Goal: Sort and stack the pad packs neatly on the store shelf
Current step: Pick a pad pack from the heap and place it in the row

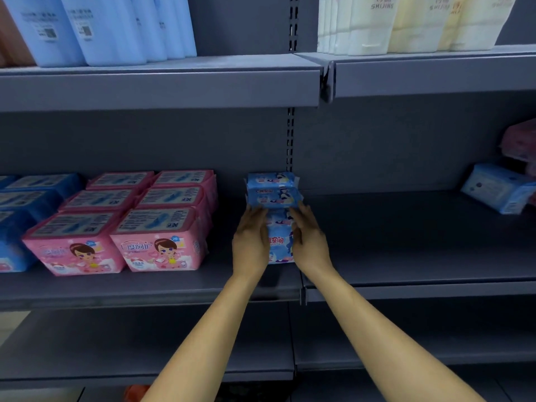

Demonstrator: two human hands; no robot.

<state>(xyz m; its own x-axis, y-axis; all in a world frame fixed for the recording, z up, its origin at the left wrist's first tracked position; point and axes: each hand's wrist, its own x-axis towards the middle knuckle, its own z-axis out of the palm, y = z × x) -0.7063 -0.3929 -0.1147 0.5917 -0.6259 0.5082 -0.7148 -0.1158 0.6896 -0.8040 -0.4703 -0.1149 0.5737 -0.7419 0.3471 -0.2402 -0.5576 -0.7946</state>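
Both arms reach in over the front edge of the grey middle shelf point(179, 288). The left hand point(251, 242) and the right hand point(309, 239) lie flat against the two sides of a row of light blue pad packs point(274, 195), fingers straight and pointing toward the back wall, palms facing each other with the nearest pack squeezed between them. Nothing is curled round or pinched. The row runs from near the shelf front back toward the slotted upright point(290, 140), right at the join of the two shelf bays.

To the left stand pink packs point(156, 227) in neat rows, well apart from the hands, with darker blue packs point(26, 198) beyond them. Far right, a single blue pack point(499, 188) lies tilted on the shelf.
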